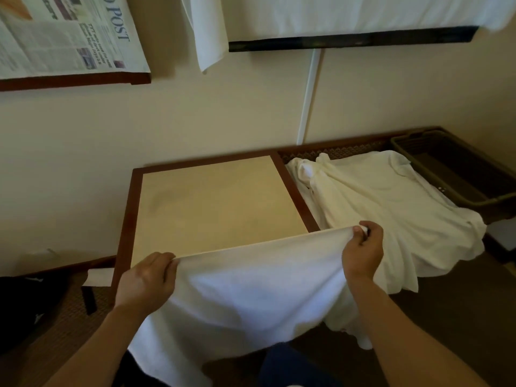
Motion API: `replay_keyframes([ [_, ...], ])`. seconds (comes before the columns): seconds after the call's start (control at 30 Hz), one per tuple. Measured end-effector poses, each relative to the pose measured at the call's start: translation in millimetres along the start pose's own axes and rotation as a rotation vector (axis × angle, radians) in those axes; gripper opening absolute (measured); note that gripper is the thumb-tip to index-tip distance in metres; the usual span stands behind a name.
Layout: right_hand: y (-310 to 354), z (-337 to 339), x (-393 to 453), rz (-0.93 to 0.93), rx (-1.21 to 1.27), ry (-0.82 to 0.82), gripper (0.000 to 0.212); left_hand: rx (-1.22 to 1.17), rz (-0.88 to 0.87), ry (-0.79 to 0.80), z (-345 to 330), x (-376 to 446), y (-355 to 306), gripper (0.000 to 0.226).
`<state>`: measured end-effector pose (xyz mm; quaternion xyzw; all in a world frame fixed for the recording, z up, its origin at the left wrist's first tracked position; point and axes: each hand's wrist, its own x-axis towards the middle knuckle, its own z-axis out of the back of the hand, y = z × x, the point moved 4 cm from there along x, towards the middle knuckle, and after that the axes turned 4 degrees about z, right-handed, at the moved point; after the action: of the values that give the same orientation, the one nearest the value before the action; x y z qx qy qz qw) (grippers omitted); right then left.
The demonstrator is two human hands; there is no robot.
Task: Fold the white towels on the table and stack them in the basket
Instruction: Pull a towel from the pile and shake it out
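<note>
A white towel (251, 289) is stretched between my two hands above the near edge of the table (217, 196). My left hand (146, 280) pinches its left top corner and my right hand (363, 250) pinches its right top corner. The rest of the towel hangs down toward me over the table's front edge. A heap of crumpled white towels (391, 202) lies on the surface to the right. Beyond the heap at the far right sits a dark olive basket (446, 174); nothing shows inside it.
The table has a tan top with a dark wooden frame (124, 219) and stands against a cream wall. A newspaper (64, 34) lies on a wooden ledge at upper left. White cloth (363, 12) hangs over a dark shelf at the top.
</note>
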<state>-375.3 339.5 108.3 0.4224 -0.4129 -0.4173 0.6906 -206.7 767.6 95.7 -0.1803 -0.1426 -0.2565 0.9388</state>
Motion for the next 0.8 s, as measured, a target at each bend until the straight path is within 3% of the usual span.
replay_keyframes([
  [0.2,21,-88,87,0.022,-0.036,0.066,0.022,0.029,0.100,0.113,-2,124,23,0.048],
  [0.33,32,-174,145,0.082,-0.061,0.137,0.020,0.124,0.190,0.218,-18,224,44,0.028],
  [0.43,26,-246,187,0.113,-0.097,0.183,0.017,0.247,0.233,0.331,-45,294,69,0.030],
  [0.57,11,-341,246,0.128,-0.160,0.242,0.016,0.247,0.225,0.331,-95,370,102,0.032],
  [0.7,-18,-419,294,0.043,-0.231,0.324,0.017,0.265,0.245,0.427,-154,422,134,0.037],
  [0.8,-43,-457,315,0.000,-0.285,0.377,0.018,0.270,0.244,0.541,-193,446,148,0.025],
])
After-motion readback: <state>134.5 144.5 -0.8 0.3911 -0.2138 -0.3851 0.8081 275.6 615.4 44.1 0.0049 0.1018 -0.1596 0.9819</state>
